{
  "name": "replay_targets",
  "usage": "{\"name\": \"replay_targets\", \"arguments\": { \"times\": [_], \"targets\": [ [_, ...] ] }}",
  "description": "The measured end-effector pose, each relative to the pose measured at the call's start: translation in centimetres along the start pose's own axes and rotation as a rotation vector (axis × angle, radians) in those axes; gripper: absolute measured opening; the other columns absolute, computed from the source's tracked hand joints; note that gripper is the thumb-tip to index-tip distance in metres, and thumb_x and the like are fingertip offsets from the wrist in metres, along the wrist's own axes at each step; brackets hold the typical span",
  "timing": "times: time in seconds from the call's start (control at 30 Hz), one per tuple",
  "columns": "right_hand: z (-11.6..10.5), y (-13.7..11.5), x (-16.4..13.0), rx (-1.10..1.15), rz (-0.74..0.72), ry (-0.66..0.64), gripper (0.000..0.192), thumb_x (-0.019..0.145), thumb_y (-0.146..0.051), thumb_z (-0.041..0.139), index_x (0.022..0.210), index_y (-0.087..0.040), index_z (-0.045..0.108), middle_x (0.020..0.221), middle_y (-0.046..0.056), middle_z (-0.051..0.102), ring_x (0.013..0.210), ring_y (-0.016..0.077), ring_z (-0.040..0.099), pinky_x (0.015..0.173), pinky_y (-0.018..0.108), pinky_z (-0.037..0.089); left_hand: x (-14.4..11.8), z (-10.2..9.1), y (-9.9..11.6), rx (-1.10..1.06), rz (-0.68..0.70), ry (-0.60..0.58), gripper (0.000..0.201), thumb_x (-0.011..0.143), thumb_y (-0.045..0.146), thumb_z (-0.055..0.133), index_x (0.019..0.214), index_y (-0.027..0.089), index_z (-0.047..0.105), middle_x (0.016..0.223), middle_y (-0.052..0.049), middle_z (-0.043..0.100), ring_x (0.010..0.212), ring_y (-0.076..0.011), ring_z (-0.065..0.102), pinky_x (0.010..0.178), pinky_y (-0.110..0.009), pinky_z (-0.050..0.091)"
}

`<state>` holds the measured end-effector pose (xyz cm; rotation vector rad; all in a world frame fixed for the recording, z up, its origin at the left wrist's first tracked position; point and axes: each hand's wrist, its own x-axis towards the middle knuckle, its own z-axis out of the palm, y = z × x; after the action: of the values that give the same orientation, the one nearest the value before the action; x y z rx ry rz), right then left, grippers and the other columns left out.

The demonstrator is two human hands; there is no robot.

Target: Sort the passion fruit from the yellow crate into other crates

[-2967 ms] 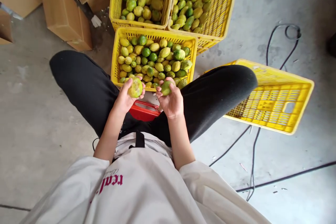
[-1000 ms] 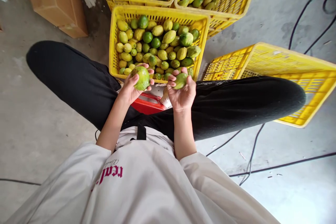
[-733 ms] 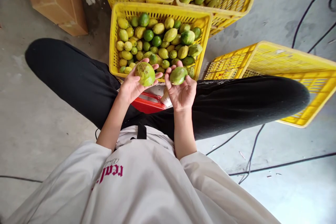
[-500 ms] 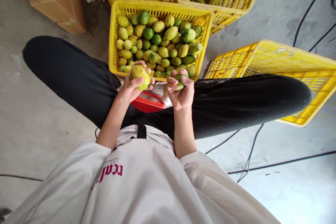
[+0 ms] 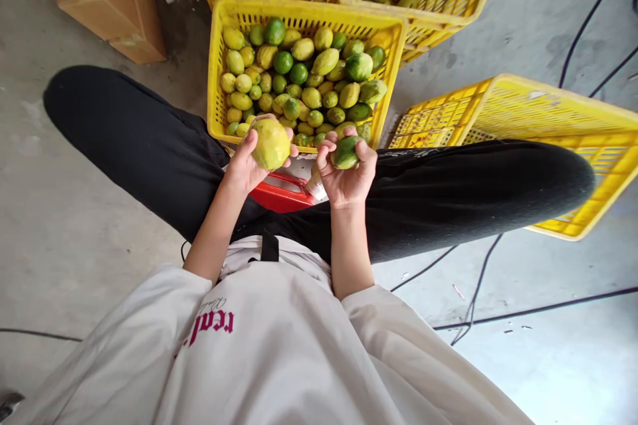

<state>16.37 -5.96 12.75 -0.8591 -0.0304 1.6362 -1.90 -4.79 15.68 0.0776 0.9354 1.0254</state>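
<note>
A round yellow-green fruit was cupped by the left hand, a smaller green fruit enclosed by the right hand; both judged firm, light, bruisable, best held around the middle.

Yellow crate (green-yellow fruit)

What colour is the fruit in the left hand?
Yellow-green fruit, seen in the head view.
</note>
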Motion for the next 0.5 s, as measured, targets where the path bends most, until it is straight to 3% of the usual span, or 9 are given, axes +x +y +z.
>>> {"name": "replay_targets", "arguments": {
  "times": [0.1, 0.2, 0.33, 0.43, 0.5],
  "targets": [
    [-0.2, 0.1, 0.1, -0.016, 0.033, -0.019, 0.033, 0.075, -0.029, 0.091, 0.088, -0.03, 0.061, 0.087, -0.005, 0.064, 0.067, 0.009, 0.06, 0.053, 0.013, 0.061, 0.0, 0.3, 0.1, 0.002, 0.016, 0.023, 0.051, 0.096, 0.067, 0.069, 0.134, 0.034, 0.061, 0.119, -0.005, 0.071, 0.098, -0.0209, 0.079, 0.065, -0.023, 0.063],
    [0.0, 0.0, 0.1, -0.025, 0.002, -0.03, 0.031, 0.077, -0.03, 0.091, 0.088, -0.029, 0.061, 0.091, -0.004, 0.065, 0.069, 0.0101, 0.061, 0.049, 0.014, 0.057, 0.0, 0.5, 0.3, -0.008, 0.032, 0.029, 0.05, 0.096, 0.065, 0.071, 0.133, 0.033, 0.061, 0.119, -0.005, 0.071, 0.095, -0.0191, 0.078, 0.066, -0.024, 0.063],
    [0.7, -0.2, -0.1, -0.01, -0.025, -0.001, 0.024, 0.083, -0.041, 0.083, 0.1, -0.033, 0.069, 0.107, 0.001, 0.073, 0.097, 0.0211, 0.074, 0.07, 0.032, 0.07, 0.0, 0.3, 0.1, 0.024, 0.048, 0.045, 0.052, 0.097, 0.066, 0.064, 0.133, 0.029, 0.063, 0.123, -0.008, 0.073, 0.116, -0.0272, 0.076, 0.08, -0.032, 0.067],
    [1.0, -0.3, -0.2, 0.017, -0.006, -0.024, 0.032, 0.084, -0.045, 0.078, 0.114, -0.035, 0.07, 0.121, 0.003, 0.075, 0.122, 0.0285, 0.073, 0.087, 0.046, 0.071, 0.1, -0.2, -0.1, -0.023, 0.078, 0.001, 0.052, 0.1, 0.063, 0.058, 0.138, 0.028, 0.062, 0.133, -0.009, 0.073, 0.137, -0.0333, 0.069, 0.096, -0.041, 0.066],
    [0.8, -0.1, -0.2, 0.0, 0.007, -0.041, 0.037, 0.084, -0.045, 0.078, 0.12, -0.037, 0.07, 0.123, 0.002, 0.075, 0.127, 0.0278, 0.072, 0.092, 0.046, 0.07, 0.2, -0.3, -0.2, -0.039, 0.074, -0.027, 0.049, 0.101, 0.059, 0.057, 0.138, 0.027, 0.062, 0.135, -0.009, 0.073, 0.14, -0.0342, 0.067, 0.099, -0.042, 0.065]
  ]
}}
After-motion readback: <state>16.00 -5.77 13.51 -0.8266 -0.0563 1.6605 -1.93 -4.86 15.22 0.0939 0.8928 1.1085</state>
